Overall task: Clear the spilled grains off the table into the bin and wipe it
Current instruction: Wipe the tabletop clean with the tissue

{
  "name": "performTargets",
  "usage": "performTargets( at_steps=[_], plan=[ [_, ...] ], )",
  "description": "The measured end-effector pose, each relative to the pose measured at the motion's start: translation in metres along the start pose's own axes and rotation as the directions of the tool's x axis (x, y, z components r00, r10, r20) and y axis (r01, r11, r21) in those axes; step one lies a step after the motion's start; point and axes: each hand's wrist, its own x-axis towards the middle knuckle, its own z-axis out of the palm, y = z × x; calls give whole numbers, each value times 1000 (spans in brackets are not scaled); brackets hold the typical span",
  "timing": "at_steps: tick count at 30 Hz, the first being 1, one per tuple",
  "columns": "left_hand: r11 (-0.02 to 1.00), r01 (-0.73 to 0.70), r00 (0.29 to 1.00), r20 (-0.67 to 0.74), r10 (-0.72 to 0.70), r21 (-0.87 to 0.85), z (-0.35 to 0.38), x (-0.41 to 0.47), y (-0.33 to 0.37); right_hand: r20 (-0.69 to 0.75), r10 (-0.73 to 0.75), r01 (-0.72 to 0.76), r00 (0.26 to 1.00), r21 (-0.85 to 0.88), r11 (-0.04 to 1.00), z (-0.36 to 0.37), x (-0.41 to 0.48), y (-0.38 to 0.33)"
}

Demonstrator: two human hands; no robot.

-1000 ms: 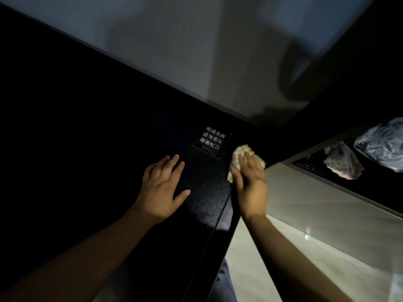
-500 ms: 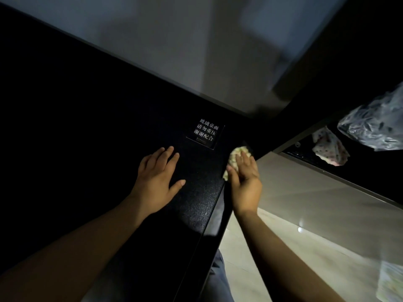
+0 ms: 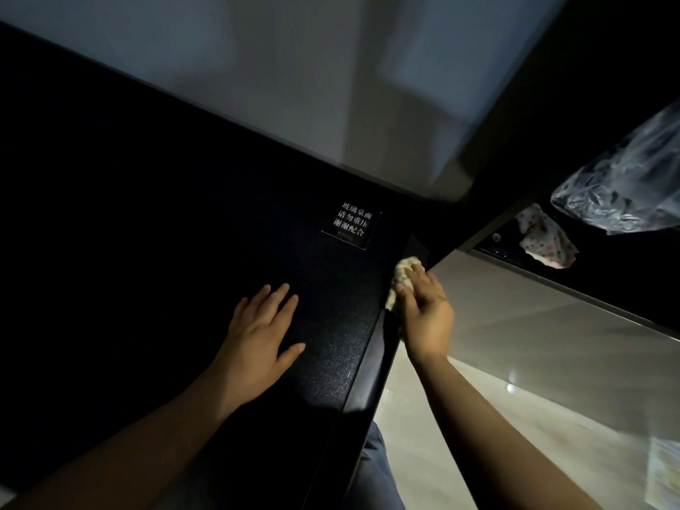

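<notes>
The left hand (image 3: 259,336) is lying flat, released, on the black desk (image 3: 147,215); the right hand (image 3: 423,314) is grasping a crumpled cloth (image 3: 403,272) at its edge

A black table (image 3: 154,215) with a faintly speckled top fills the left of the view, its front edge running from about 6 o'clock up toward 2 o'clock. A small dark label (image 3: 352,225) with white Chinese characters lies flat on it near the far corner. At 4 o'clock from the label a pale crumpled cloth (image 3: 400,274) sits at the table's edge, and a left hand (image 3: 257,340) lies palm down at 7 o'clock from the label.
</notes>
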Motion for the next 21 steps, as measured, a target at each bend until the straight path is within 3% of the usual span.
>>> performTargets(
  at_steps=[8, 12, 16, 21],
  plan=[
    [999, 0, 999, 40, -2, 37, -10, -23, -5, 121, -182, 201, 976, -167, 965, 20, -84, 8],
    [999, 8, 997, 72, -11, 53, -8, -34, -6, 163, -151, 162, 975, -58, 985, 11, -107, 4],
    [999, -12, 998, 54, 9, 46, -3, -39, -11, -17, -53, 53, 998, 11, 999, -1, -80, 5],
    [998, -46, 998, 42, 45, 32, 5, -39, -20, -21, 32, -32, 999, -10, 999, 24, -91, 2]
  ],
)
